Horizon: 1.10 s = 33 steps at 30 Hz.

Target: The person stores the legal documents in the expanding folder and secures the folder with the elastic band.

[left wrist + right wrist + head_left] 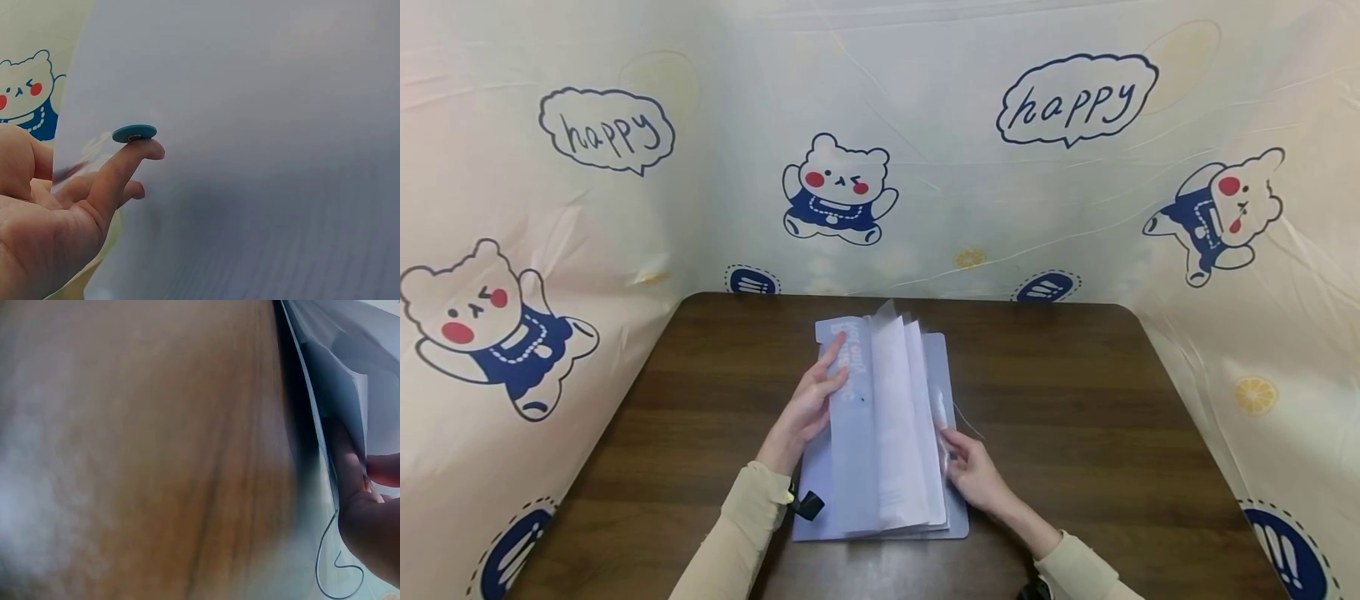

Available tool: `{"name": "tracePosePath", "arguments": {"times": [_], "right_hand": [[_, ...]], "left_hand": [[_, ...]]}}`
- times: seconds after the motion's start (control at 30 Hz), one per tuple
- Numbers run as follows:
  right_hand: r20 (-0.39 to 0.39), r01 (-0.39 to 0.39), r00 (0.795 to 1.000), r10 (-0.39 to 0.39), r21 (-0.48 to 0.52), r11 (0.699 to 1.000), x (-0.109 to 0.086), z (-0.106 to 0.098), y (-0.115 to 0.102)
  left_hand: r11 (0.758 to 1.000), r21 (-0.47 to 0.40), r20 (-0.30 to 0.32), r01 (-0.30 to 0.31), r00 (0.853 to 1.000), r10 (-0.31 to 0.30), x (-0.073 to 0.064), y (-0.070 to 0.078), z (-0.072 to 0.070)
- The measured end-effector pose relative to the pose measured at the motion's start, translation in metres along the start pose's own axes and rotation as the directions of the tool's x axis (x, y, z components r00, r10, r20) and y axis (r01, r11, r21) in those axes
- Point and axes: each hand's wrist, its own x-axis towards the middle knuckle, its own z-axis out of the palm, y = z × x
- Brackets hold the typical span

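Note:
A light-blue document folder (853, 454) with pale lettering lies partly opened on the table, with white sheets (898, 433) and clear plastic sleeves fanned inside. My left hand (812, 400) grips the raised cover at its left edge. In the left wrist view, a finger of the left hand (56, 231) touches a round teal button (134, 133) on the cover. My right hand (976, 471) pinches the clear sleeves at their right edge. In the right wrist view, a finger of the right hand (369, 528) reaches between the layers. A thin string (972, 423) trails from the folder's right side.
The dark wooden table (1045, 367) extends around the folder on every side. Behind and beside it hangs a pale cloth (940, 192) printed with bears and lettering. A small black device (808, 505) sits on the left wrist, close above the folder.

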Motion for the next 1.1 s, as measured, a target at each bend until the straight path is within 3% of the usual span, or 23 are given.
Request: {"name": "tracePosePath", "arguments": {"times": [0.1, 0.2, 0.33, 0.47, 0.57, 0.67, 0.73, 0.87, 0.93, 1.07, 1.1], "right_hand": [[0.014, 0.058, 0.998, -0.058, -0.044, 0.997, 0.0, 0.0, 0.003], [0.005, 0.062, 0.998, -0.062, -0.114, 0.992, 0.0, -0.002, 0.003], [-0.01, 0.041, 0.999, -0.045, -0.247, 0.968, 0.0, -0.006, -0.003], [0.007, 0.098, 0.995, -0.101, -0.333, 0.938, -0.002, -0.012, -0.002], [0.037, 0.184, 0.982, -0.186, -0.419, 0.889, -0.004, -0.019, 0.017], [0.066, 0.231, 0.97, -0.232, -0.526, 0.818, -0.005, -0.026, 0.037], [0.08, 0.214, 0.975, -0.208, -0.595, 0.774, -0.006, -0.031, 0.045], [0.096, 0.177, 0.984, -0.153, -0.679, 0.713, -0.008, -0.04, 0.05], [0.089, 0.171, 0.984, -0.151, -0.684, 0.709, -0.009, -0.043, 0.044], [0.063, 0.141, 0.989, -0.133, -0.663, 0.735, -0.011, -0.047, 0.022], [0.057, 0.131, 0.991, -0.124, -0.664, 0.736, -0.011, -0.048, 0.016]], "left_hand": [[1.0, 0.017, 0.013, 0.004, 1.0, -0.005, 0.0, -0.003, 0.001], [0.999, 0.053, 0.006, -0.001, 1.0, 0.0, 0.002, -0.005, 0.003], [0.995, 0.103, -0.019, 0.0, 1.0, 0.002, 0.005, -0.007, 0.007], [0.993, 0.119, -0.038, 0.02, 0.999, -0.016, 0.008, -0.009, 0.008], [0.989, 0.146, -0.041, 0.033, 0.999, -0.028, 0.01, -0.012, 0.008], [0.971, 0.238, -0.057, 0.02, 0.998, -0.006, 0.012, -0.016, 0.009], [0.94, 0.341, -0.06, -0.028, 0.997, 0.051, 0.014, -0.019, 0.01], [0.844, 0.519, -0.026, -0.136, 0.984, 0.175, 0.018, -0.023, 0.011], [0.802, 0.573, -0.008, -0.167, 0.978, 0.209, 0.021, -0.023, 0.012], [0.742, 0.64, 0.013, -0.2, 0.968, 0.249, 0.028, -0.026, 0.013], [0.715, 0.668, 0.015, -0.206, 0.964, 0.264, 0.031, -0.03, 0.01]]}}
